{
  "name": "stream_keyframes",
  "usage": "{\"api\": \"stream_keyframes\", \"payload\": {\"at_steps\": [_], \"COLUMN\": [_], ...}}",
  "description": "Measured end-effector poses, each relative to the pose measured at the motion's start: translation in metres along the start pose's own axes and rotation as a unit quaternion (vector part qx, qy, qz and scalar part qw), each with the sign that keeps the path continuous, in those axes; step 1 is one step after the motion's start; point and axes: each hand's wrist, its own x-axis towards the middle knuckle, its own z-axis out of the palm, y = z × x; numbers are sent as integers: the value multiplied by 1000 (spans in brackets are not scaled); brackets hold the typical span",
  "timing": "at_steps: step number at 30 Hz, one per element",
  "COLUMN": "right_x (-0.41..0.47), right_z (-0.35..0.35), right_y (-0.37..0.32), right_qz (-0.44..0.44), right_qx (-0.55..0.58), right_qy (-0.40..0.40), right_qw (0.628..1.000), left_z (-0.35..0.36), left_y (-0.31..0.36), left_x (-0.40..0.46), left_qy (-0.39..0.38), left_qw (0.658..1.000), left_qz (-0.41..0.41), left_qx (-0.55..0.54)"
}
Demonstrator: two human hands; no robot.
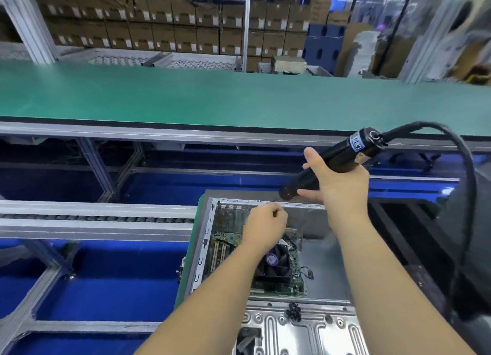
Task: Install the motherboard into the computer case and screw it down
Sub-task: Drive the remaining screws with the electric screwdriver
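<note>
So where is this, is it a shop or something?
Probably a computer factory line, not a shop: a long green conveyor belt, shelves of cardboard boxes behind, and an open computer case being worked on with a corded power screwdriver.

We had one head-worn wide-angle view, looking forward and down, close above the computer case [265,248].

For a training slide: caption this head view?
Right hand holds electric screwdriver above open case; left hand over motherboard.
</note>
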Motion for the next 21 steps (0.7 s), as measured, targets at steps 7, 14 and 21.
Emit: {"api": "stream_keyframes", "payload": {"at_steps": [7, 14, 21], "right_x": [-19, -39, -59], "right_z": [-56, -107, -151], "right_y": [-11, -10, -19], "right_qz": [80, 208, 153], "right_qx": [241, 274, -144], "right_qy": [151, 147, 64], "right_qw": [955, 927, 975], "left_z": [20, 60, 69], "left_y": [86, 119, 150], "left_x": [-5, -32, -41], "left_qy": [-144, -143, -57], "left_qw": [872, 768, 845], "left_qz": [-123, -152, -150], "left_qx": [-452, -605, -510]}}
